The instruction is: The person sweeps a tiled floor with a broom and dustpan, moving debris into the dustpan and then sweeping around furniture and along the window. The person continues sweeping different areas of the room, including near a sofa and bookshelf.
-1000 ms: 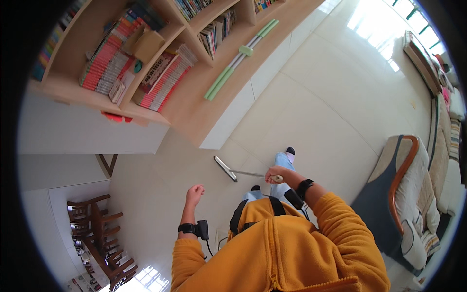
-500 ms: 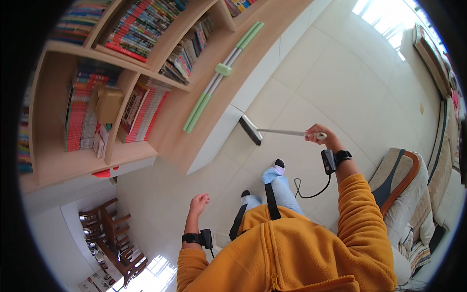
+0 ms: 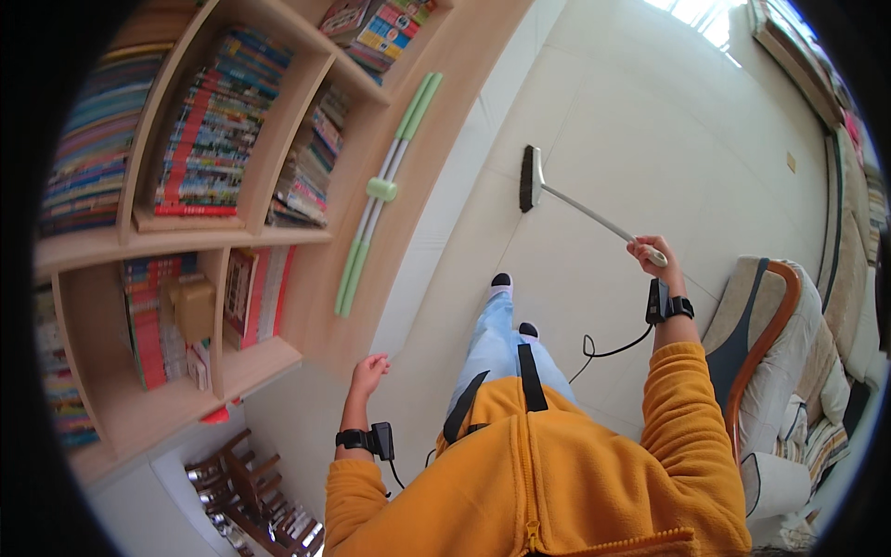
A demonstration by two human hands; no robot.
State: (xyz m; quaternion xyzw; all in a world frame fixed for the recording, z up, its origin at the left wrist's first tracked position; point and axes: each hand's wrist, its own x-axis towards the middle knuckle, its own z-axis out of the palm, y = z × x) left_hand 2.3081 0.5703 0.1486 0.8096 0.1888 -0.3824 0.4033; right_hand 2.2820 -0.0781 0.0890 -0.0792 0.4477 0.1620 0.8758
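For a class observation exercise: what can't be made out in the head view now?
Head view:
Part of the slim grey broom handle: covered by the right grip.
Far-left multicoloured books: cut off by dark picture edge.
Tan rectangle on pale tiled floor: too small to identify.

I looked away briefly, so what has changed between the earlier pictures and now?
The right hand has moved forward, carrying the broom; its head, last beside the white cabinet front, is now away from it, farther forward and right. The left foot has stepped ahead. Nothing was visibly grasped or released; the left hand stays low, and the green-gripped bar remains on the ledge.
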